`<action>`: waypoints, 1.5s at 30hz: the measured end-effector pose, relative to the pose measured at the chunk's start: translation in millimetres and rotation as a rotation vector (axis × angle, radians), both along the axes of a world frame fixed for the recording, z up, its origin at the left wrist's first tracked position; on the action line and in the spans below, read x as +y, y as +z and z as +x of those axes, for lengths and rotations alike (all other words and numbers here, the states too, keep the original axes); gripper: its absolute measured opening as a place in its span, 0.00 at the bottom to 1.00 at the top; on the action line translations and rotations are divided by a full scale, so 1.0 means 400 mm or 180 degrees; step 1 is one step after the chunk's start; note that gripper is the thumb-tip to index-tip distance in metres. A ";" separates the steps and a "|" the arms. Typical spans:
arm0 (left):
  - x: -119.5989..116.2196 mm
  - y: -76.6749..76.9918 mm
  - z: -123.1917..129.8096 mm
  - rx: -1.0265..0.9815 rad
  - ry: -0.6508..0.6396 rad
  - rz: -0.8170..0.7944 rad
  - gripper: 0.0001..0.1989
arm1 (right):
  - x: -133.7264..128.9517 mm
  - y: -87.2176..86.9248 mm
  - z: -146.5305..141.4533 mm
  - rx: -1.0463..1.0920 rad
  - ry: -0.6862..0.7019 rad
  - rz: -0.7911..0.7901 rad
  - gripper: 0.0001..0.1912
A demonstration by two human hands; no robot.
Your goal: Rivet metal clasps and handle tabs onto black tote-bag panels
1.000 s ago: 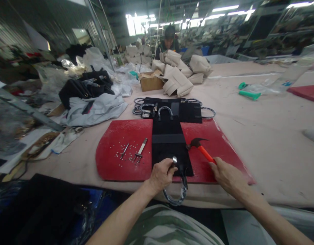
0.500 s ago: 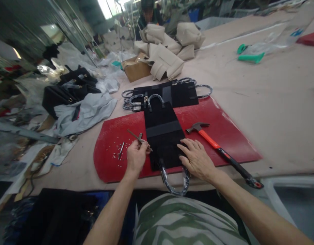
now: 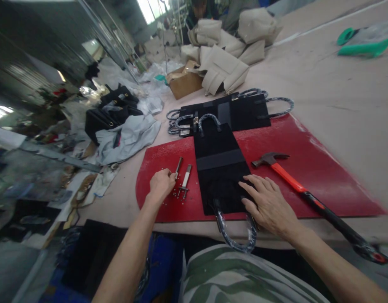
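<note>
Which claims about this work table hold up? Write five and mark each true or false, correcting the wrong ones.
1. Fingers of the right hand lie on the black panel. True.
2. The hammer lies partly on the red mat, its handle reaching past the edge. True.
3. The right hand grips the hammer. False: the hammer lies free, and that hand is spread at the panel.
4. The left hand is close to the forked tool. True.
5. The forked tool and hammer lie on the same side of the panel. False: the panel is between them.
</note>
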State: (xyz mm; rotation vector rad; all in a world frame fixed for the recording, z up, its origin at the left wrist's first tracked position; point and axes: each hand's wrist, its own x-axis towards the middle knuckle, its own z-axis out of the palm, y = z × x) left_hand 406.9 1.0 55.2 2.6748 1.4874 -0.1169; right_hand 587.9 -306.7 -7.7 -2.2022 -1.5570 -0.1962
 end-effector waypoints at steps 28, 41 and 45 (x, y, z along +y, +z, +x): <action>0.106 -0.020 -0.098 -0.0225 0.0205 -0.0714 0.08 | 0.010 -0.035 0.016 -0.0106 0.0057 0.0144 0.23; -0.002 0.015 -0.092 -0.2835 0.0508 -0.2158 0.14 | 0.001 0.016 -0.015 0.0212 -0.0087 -0.0108 0.21; -0.172 -0.006 -0.017 -0.3571 0.0285 -0.2866 0.18 | 0.002 0.018 -0.017 0.0228 -0.0087 -0.0136 0.21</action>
